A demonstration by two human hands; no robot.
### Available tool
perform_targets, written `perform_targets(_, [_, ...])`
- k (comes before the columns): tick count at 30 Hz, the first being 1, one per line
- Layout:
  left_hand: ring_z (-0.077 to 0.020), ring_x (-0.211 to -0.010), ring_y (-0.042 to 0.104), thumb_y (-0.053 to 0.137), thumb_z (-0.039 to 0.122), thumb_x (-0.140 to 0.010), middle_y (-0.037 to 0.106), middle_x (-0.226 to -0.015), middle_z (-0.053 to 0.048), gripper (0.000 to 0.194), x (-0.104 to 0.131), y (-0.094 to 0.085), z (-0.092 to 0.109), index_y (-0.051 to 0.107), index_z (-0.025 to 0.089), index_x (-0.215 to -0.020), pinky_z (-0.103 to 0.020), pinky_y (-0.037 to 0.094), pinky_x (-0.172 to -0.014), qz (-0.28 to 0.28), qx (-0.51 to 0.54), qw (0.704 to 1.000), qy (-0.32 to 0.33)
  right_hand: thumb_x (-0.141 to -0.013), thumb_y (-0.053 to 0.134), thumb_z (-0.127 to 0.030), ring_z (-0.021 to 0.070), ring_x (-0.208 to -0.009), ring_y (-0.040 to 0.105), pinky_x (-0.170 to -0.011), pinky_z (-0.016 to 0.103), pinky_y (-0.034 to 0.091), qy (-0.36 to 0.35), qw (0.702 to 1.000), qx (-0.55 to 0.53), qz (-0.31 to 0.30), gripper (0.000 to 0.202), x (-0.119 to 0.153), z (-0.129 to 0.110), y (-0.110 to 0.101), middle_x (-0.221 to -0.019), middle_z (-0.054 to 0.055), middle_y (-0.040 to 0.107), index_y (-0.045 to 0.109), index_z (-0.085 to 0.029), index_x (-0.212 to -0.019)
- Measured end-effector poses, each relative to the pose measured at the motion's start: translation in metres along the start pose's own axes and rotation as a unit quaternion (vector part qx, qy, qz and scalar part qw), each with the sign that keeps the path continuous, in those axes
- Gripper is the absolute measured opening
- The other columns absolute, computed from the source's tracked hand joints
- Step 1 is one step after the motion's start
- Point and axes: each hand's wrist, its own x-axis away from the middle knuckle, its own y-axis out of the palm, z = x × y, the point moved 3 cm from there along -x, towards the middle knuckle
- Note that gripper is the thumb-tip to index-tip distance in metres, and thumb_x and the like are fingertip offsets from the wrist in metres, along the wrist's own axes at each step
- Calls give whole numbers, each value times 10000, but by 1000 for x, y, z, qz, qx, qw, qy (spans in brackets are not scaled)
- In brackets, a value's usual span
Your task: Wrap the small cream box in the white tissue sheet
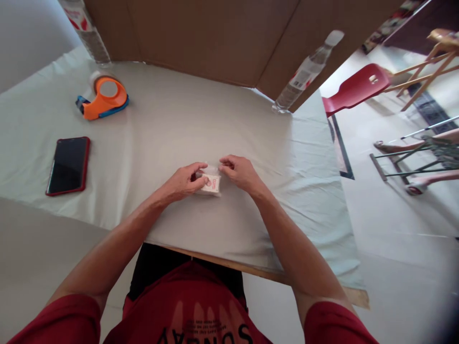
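A small white packet (211, 184) with red print lies on the cloth near the table's front edge. Clear plastic shows along its far side. My left hand (184, 182) grips the packet's left end, thumb on top and index finger stretched along the far side. At the packet's far right corner, my right hand (239, 171) has its thumb and fingers pinched together at the clear plastic. The exact fold between these fingertips is too small to make out.
An orange tape dispenser (107, 98) and a phone (69, 166) lie to the left on the tablecloth (172, 114). A cardboard panel (201, 38) stands behind, with a bottle (88, 33) at left and another bottle (306, 74) at right. A red chair (358, 91) is beyond the right edge.
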Motion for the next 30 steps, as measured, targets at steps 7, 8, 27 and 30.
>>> perform_targets(7, [-146, -730, 572, 559, 401, -820, 701, -1073, -91, 603, 1, 0, 3, 580, 126, -1355, -286, 479, -690, 8, 11, 1000, 24, -688, 661, -224, 131, -655, 527, -620, 265, 379, -19, 991, -44, -121, 36, -24, -13, 6, -664, -9, 632, 660, -194, -670])
perform_targets(8, [-141, -722, 570, 563, 396, -822, 694, -1086, -91, 589, 1, 0, 3, 580, 136, -1350, -287, 483, -688, 12, 11, 1000, 27, -692, 638, -227, 128, -647, 513, -615, 266, 374, -23, 989, -69, -127, 53, -23, -13, 6, -652, -13, 619, 643, -193, -652])
perform_targets(27, [-146, -799, 584, 608, 419, -796, 624, -1129, -97, 765, 1, 3, -4, 420, 132, -1479, -290, 483, -717, 37, 54, 997, 38, -703, 796, -523, 251, -1034, 677, -893, 408, 548, -9, 955, -285, -78, 811, 42, -15, 15, -1243, 151, 665, 508, -173, -1376])
perform_targets(30, [-140, -803, 591, 612, 388, -787, 618, -1180, -114, 754, 1, 4, -4, 428, 129, -1471, -289, 496, -720, 42, 63, 997, 32, -684, 808, -506, 285, -1135, 653, -996, 463, 518, -16, 963, -264, -54, 923, 48, -16, 21, -1340, 183, 617, 442, -161, -1457])
